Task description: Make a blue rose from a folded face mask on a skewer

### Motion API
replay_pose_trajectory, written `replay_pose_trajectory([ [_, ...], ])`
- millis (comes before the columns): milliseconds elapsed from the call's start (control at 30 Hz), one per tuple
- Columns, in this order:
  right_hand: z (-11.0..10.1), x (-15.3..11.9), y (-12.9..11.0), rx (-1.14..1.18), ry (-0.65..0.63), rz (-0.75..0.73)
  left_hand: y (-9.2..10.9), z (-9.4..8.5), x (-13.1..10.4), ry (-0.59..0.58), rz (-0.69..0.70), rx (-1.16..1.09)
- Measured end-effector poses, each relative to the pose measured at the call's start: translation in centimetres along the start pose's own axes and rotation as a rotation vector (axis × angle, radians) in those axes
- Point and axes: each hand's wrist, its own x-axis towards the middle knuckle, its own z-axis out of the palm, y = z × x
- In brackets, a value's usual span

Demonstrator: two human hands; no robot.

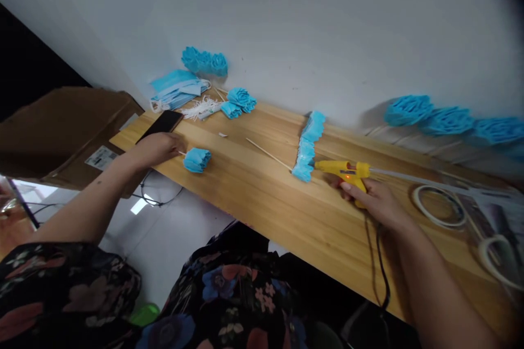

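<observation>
At the table's left end, my left hand (161,146) is closed round a thin stick that carries a blue paper-like flower (197,160), its head pointing right. My right hand (374,199) grips a yellow hot glue gun (341,168), a clear glue stick poking from its back and a small orange light glowing on its side. The gun's nozzle touches or nearly touches a ruffled blue strip (306,147) lying across the wooden table. One end of a bare wooden stick (269,154) meets the strip's lower left end.
Blue masks (180,89), white cords (202,107) and a dark phone (159,126) lie at the left. Finished blue flowers (240,102) lie at the back, others (448,120) along the wall. Tape rolls (439,206) sit right. A cardboard box (65,131) stands beside the table.
</observation>
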Motion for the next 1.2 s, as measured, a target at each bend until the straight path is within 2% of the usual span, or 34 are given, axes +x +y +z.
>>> replay_pose_trajectory([
  [67,0.1,0.0,0.1,0.032,0.0,-0.04,0.4,-1.4,0.0,0.07,-0.026,-0.079],
  [133,0.1,-0.1,0.1,0.047,0.0,-0.06,1.0,-3.7,0.5,0.237,-0.066,-0.08],
  [233,0.1,-0.2,-0.1,0.04,0.009,-0.04,2.1,-7.5,3.3,0.487,-0.204,0.0],
  [300,0.1,-0.3,-0.2,0.04,0.011,-0.035,3.0,-9.6,6.5,0.539,-0.271,0.039],
  [367,0.0,-0.4,-0.5,0.043,0.016,-0.045,4.1,-11.0,10.3,0.538,-0.271,0.042],
  [433,0.0,-0.5,-0.7,0.045,0.021,-0.056,5.2,-11.7,14.1,0.474,-0.249,0.04],
  [500,0.0,-0.6,-0.9,0.053,0.014,-0.058,6.2,-12.1,17.4,0.428,-0.23,0.029],
  [600,0.0,-0.7,-0.9,0.063,-0.001,-0.045,7.1,-12.0,21.0,0.398,-0.205,-0.01],
  [733,0.0,-0.7,-0.5,0.076,-0.003,-0.026,6.3,-11.6,24.0,0.41,-0.179,-0.092],
  [867,0.1,-0.7,-0.3,0.087,-0.009,-0.038,4.3,-11.1,25.5,0.385,-0.126,-0.14],
  [967,0.1,-0.7,-0.3,0.084,-0.022,-0.057,3.3,-10.5,25.8,0.334,-0.143,-0.105],
  [1200,-0.1,-0.7,-0.6,0.094,-0.03,-0.06,2.9,-8.5,25.8,0.264,-0.224,0.053],
])
